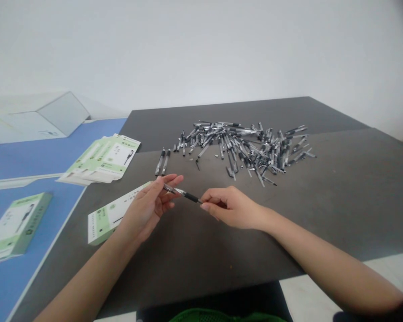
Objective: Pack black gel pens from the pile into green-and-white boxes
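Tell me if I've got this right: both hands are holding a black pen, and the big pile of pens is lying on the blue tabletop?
Not quite: the pile of pens lies on the dark grey table, not the blue tabletop, as the head view shows. The rest stands: the left hand and right hand both hold the black pen.

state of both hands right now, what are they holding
Left hand: closed, holding a slim black-and-silver pen near one end.
Right hand: closed, pinching the same pen at its other end.
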Demonstrator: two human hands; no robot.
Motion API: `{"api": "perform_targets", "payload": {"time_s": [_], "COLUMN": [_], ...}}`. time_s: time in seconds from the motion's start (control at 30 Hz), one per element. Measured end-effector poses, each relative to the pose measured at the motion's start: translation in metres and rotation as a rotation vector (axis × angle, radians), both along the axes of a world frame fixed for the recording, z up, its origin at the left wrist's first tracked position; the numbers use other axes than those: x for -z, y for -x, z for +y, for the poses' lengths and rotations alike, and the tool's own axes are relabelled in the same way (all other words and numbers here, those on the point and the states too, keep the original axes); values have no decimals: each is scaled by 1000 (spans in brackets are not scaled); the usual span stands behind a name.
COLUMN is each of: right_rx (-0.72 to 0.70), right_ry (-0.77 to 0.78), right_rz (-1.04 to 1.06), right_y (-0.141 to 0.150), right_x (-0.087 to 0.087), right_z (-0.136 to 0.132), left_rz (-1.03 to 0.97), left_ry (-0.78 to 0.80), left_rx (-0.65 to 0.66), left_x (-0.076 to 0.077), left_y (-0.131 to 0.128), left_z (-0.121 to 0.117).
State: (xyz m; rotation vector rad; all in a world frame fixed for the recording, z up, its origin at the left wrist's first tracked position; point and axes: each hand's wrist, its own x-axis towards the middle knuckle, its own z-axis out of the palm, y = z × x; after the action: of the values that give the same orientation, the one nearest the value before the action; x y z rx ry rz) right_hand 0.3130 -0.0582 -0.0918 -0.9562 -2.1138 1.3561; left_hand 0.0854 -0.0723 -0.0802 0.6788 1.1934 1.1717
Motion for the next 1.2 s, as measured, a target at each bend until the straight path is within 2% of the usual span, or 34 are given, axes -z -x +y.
{"api": "perform_targets", "payload": {"time_s": [0.17,0.37,0.67,0.93,1.03,1.2], "right_rx": [10,12,11,22,-1,34], "right_ry": [-18,-30,-44,-130,-156,-198], "right_rz": [-8,-43,-46,-134,-176,-205], "right_y": [3,5,4,2,0,-3], "right_x": [-2,-3,-3,-8,-10,-8], "right_z": [-2,-4,-3,-2,-2,-2], "left_rz": [-59,-44,75,447,601,748], "left_ry": [63,61,-77,-262,-289,-289], "left_rx": [-9,-5,12,269,382,466], "left_x": [-1,0,7,6,6,7], "left_y": [-4,-5,-10,4,4,-2], "left_z": [0,-3,-9,-11,-12,-19]}}
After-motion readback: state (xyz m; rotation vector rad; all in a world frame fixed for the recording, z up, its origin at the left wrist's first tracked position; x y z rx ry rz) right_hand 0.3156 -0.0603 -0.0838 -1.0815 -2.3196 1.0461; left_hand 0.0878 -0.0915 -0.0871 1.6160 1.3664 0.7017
